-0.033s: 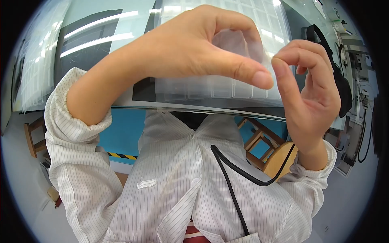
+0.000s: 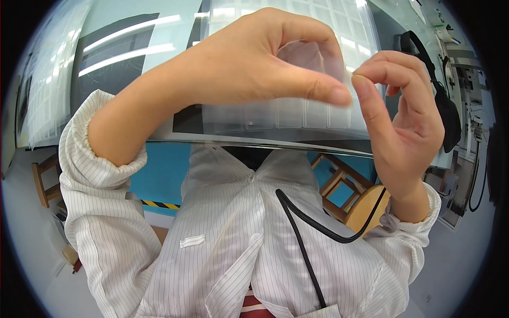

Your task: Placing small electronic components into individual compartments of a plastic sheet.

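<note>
My left hand (image 2: 275, 63) reaches across from the left, its fingers curled over and its thumb stretched to the right. A clear, filmy plastic piece (image 2: 305, 54) shows in the hollow between that thumb and the fingers; its exact kind is hard to make out. Close to the left fingertips, my right hand (image 2: 405, 106) has thumb and forefinger pressed together in a pinch. What the pinch holds, if anything, cannot be seen. Below both hands lies a translucent plastic tray (image 2: 289, 117) with rows of rectangular compartments, partly hidden by my left hand and forearm.
More clear compartment trays (image 2: 50, 79) are at the far left of the glass-topped table (image 2: 175, 34). A black strap-like item (image 2: 448, 114) lies at the right edge. A black cable (image 2: 302, 225) hangs before my striped coat. Wooden stools (image 2: 366, 204) stand below.
My left thumb tip and my right hand have shifted very slightly to the left. Otherwise the scene is the same.
</note>
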Demonstrator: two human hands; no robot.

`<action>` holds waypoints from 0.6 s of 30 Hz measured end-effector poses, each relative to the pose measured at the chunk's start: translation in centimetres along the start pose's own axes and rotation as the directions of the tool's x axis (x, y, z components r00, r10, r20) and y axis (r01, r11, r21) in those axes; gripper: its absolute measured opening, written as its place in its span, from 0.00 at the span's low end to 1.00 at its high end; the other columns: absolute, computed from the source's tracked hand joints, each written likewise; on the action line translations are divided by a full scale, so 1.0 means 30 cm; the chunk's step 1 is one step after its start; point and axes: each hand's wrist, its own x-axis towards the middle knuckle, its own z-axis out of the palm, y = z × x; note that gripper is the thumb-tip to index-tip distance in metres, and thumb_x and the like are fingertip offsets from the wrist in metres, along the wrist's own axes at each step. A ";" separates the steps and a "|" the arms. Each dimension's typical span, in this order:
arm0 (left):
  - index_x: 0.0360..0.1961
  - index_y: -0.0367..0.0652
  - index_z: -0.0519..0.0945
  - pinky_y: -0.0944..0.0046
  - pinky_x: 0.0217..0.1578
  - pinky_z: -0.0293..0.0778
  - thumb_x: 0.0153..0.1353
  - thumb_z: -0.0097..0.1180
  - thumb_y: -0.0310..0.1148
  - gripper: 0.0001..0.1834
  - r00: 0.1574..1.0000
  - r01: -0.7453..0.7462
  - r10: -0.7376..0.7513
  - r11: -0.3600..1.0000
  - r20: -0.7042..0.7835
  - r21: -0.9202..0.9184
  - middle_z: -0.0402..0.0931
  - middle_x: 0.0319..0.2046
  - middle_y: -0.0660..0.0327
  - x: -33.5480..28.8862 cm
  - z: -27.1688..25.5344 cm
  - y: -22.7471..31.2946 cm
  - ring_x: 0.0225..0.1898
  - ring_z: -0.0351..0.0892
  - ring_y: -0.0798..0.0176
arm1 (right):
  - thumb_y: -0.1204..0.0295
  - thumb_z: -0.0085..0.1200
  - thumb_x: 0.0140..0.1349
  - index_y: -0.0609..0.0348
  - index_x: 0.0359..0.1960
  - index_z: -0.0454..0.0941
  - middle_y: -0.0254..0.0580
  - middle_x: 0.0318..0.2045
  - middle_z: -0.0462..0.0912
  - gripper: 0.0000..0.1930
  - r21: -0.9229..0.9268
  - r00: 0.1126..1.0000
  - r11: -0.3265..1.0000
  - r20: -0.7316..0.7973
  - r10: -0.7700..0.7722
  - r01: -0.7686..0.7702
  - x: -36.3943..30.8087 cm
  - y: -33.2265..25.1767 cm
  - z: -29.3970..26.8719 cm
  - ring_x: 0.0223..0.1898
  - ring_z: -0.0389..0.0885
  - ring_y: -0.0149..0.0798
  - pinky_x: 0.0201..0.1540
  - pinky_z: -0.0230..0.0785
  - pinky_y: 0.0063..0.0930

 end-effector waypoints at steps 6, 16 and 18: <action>0.42 0.37 0.79 0.73 0.35 0.70 0.72 0.58 0.35 0.10 0.732 -0.676 0.670 0.688 0.126 0.265 0.76 0.29 0.68 0.065 -0.068 -0.093 0.32 0.72 0.75 | 0.85 0.64 0.56 0.63 0.38 0.83 0.41 0.41 0.82 0.09 -0.158 0.998 0.987 0.059 0.036 -0.026 -0.064 0.025 0.007 0.43 0.77 0.36 0.44 0.68 0.29; 0.43 0.37 0.80 0.73 0.33 0.70 0.72 0.59 0.36 0.11 0.711 -0.702 0.691 0.707 0.131 0.080 0.77 0.29 0.67 0.090 -0.090 -0.130 0.32 0.74 0.75 | 0.84 0.67 0.47 0.61 0.36 0.83 0.40 0.39 0.82 0.13 -0.278 0.987 0.955 0.147 -0.064 0.104 -0.097 0.056 0.020 0.42 0.77 0.46 0.45 0.70 0.35; 0.43 0.37 0.80 0.73 0.34 0.70 0.72 0.59 0.36 0.11 0.691 -0.722 0.706 0.685 0.156 0.098 0.77 0.29 0.67 0.105 -0.092 -0.134 0.32 0.74 0.75 | 0.83 0.68 0.46 0.61 0.35 0.82 0.39 0.39 0.82 0.13 -0.321 0.992 0.941 0.098 -0.075 0.103 -0.099 0.056 0.026 0.42 0.77 0.46 0.45 0.70 0.35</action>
